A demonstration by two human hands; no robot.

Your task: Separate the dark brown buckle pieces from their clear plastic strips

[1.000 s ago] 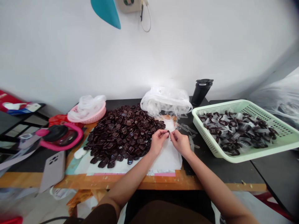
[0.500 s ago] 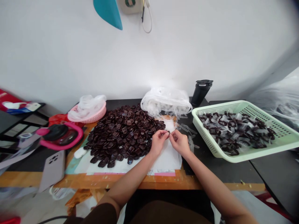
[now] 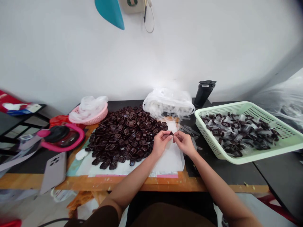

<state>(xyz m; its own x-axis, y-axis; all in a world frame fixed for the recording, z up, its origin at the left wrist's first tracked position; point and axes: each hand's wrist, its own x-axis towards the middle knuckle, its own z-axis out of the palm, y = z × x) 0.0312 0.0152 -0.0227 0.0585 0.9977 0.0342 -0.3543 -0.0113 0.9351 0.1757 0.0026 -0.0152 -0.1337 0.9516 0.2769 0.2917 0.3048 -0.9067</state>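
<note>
Between the fingertips of my two hands is a small dark brown piece (image 3: 171, 134). My left hand (image 3: 161, 142) pinches it from the left, beside the big pile of glossy dark brown pieces (image 3: 127, 135). My right hand (image 3: 183, 142) is closed at its right side; whether it also grips a clear strip is too small to tell. White sheets (image 3: 167, 160) lie under the hands and pile. Behind them an open white plastic bag (image 3: 168, 101) holds clear strips, and some loose strips (image 3: 189, 130) lie right of my hands.
A green basket (image 3: 220, 154) at the right holds dark pieces with clear strips. Behind stands a black tumbler (image 3: 204, 94). At the left are a pink basket (image 3: 94, 119), a pink-handled jug (image 3: 62, 137), a phone (image 3: 54, 171) and a white mouse-like object (image 3: 81, 154).
My right hand has shifted slightly right, and its fingers have changed position at the small piece. More of the dark piece shows between the fingertips. My left hand is nearly still.
</note>
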